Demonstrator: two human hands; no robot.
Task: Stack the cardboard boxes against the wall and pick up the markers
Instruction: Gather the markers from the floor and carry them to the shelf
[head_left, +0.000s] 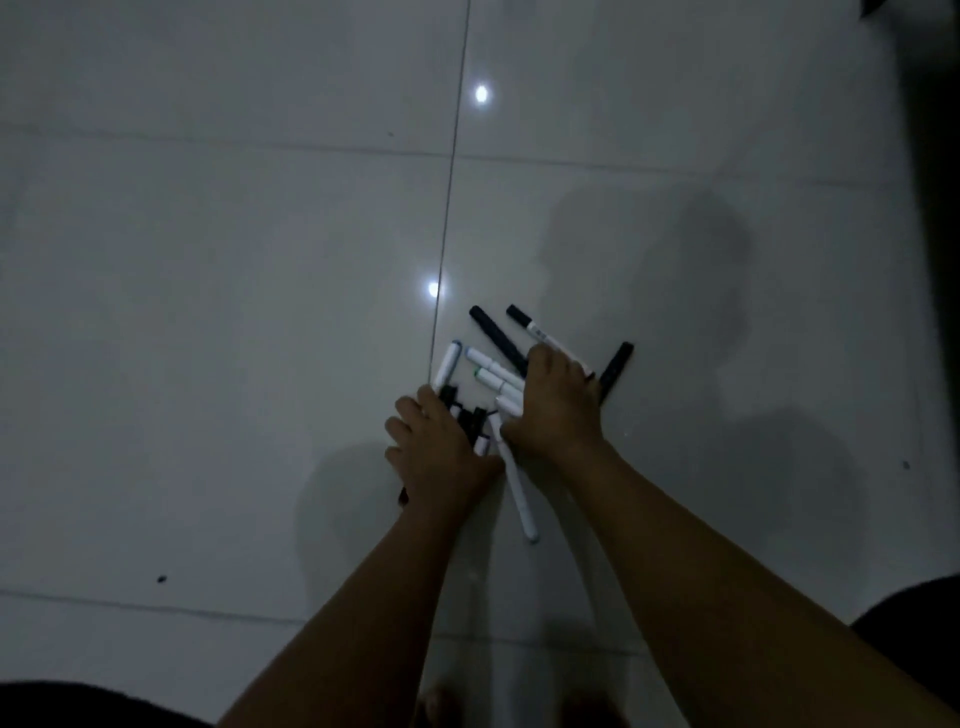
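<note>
No brand or writing can be read: the only marking is a small dark print on the white barrel of one marker (535, 330), too blurred to make out. The markers lie in a loose pile on a pale tiled floor (208, 312), just right of a dark grout line (447, 218) that runs from the far edge toward the person. A white marker with a bluish cap (450, 364) lies closest to that line, its long axis nearly along it, cap end away from the person. Beside it, several white markers (493, 370) lie side by side, slanting from far-left to near-right. Two dark-capped markers, one all black (496, 338), the other the printed one, slant the same way, caps pointing far-left. Another black marker (617, 369) lies at the right side of the pile, tilted the opposite way, its far end to the right. A long white marker (517, 488) points toward the person, near the forearms. The left hand (441, 447) lies over a bunch of black markers (467, 415) with fingers curled on them. The right hand (558, 402) lies knuckles-up over the middle of the pile, fingers bent down onto the markers; whether it truly grips any cannot be told. Two bright light reflections (481, 94) show on the tiles.
</note>
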